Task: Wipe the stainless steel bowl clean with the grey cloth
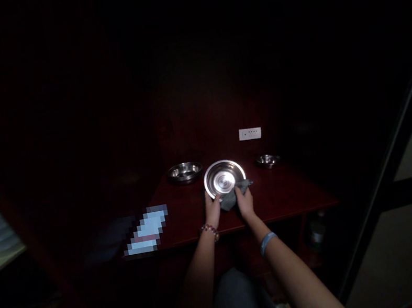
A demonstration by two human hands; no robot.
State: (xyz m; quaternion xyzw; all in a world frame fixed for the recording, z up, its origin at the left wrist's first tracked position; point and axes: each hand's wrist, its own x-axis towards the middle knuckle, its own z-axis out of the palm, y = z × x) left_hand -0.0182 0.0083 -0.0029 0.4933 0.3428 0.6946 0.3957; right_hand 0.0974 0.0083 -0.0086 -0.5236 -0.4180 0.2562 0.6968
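A shiny round metal basin [226, 176] is held up above the dark red desk, tilted so that its inside faces me. My left hand [212, 211] grips its lower left rim. At the lower right rim, my right hand [245, 201] is closed on a grey cloth [229, 201], which lies against the basin's near edge and hangs below it. The fingers of both hands are partly hidden behind the rim and the cloth. Another metal basin [185, 172] sits on the desk to the left, and a smaller metal bowl [268, 160] stands to the right.
The dark red desktop [274, 200] runs back to a wall with a white socket plate [250, 133]. A bright pixelated screen [148, 230] is at its left. Below on the right, a bottle [317, 234] stands on a shelf. A pale panel with a dark frame [406, 140] borders the right side.
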